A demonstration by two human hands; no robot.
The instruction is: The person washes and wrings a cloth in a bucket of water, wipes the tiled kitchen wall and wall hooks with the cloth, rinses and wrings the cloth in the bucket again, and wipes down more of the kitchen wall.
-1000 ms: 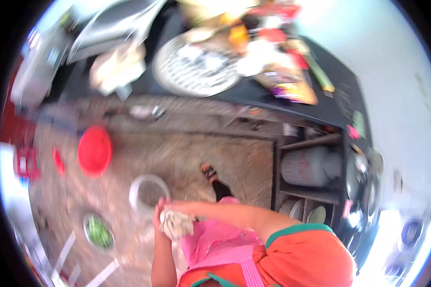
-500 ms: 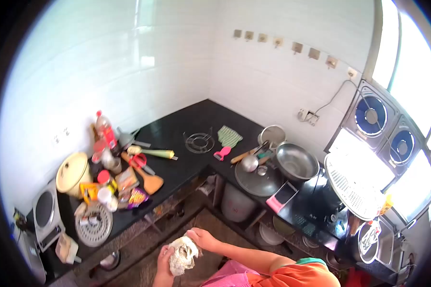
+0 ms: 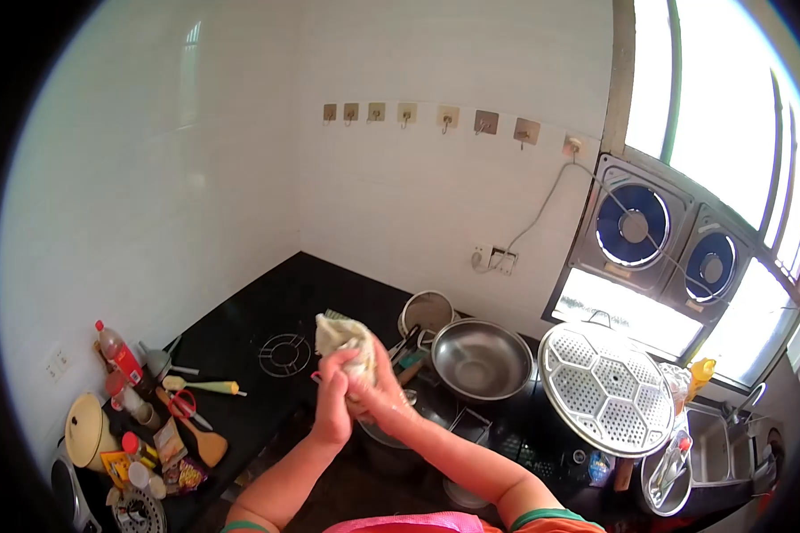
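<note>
- In the head view, the left hand (image 3: 332, 401) and right hand (image 3: 384, 396) met around a crumpled pale cloth (image 3: 343, 336), raised in front of the table (image 3: 249, 306).
- The left fingers were curled against the cloth; the right hand gripped it from the other side, its fingertips partly hidden.
- Left of the cloth, a wire ring stand (image 3: 284, 355) lay near the table's back corner.
- Along the right wing's wall edge sat a steel pan (image 3: 482, 360), then a perforated steamer tray (image 3: 606, 388) nearer the sink (image 3: 709, 444).
- Toward the left wing's front edge lay a wooden spatula (image 3: 208, 446); a red-labelled bottle (image 3: 121, 354) stood by its wall edge.
</note>
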